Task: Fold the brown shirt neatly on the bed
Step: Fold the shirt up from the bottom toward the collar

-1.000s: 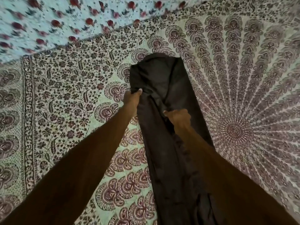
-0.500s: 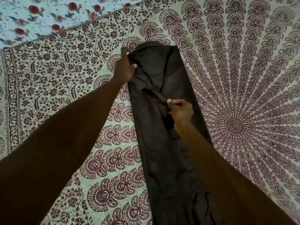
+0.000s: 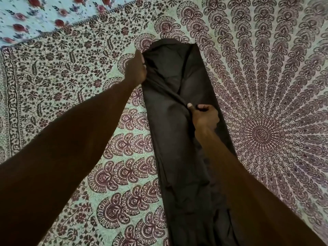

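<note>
Brown shirt (image 3: 170, 132) lengthwise on bedspread (image 3: 71, 82), left hand (image 3: 135, 70) gripping its edge, right hand (image 3: 204, 116) pinching its middle

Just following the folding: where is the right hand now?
In the head view, the right hand is right of centre, pinching a fold on the brown shirt, nearer the camera than the left hand at its left edge.

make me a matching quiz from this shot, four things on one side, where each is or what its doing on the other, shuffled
Things:
1 left hand
2 right hand
3 brown shirt
4 rose-print cloth

States:
a in the view's top left corner
b pinches a fold mid-shirt
c lies as a long strip on the patterned bedspread
d grips the shirt's left edge near its far end

Pairs: 1-d, 2-b, 3-c, 4-a
</note>
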